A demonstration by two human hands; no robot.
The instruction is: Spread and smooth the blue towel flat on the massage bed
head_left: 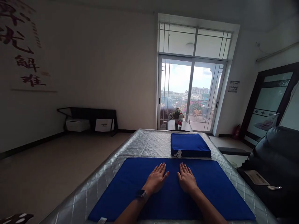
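A blue rectangular cloth (126, 189) lies spread flat before me, a small white label at its near left corner. My left hand (156, 179) rests palm down on it, fingers stretched out, with a dark watch on the wrist. Beside it, my right hand (187, 179) also lies flat on the cloth, thumb apart from the fingers. A gap of blue fabric separates the two hands. Just beyond the far edge sits a stack of folded blue cloths (190, 143) with white tags at its front left corner.
A silvery quilted cover (149, 143) drapes the table. To the right stands a black leather chair (268, 155) with a flat tan item (256, 177) on it. Behind the table, a small table (170, 126) holds a plant (176, 114) and a bottle (180, 119), near sliding glass doors.
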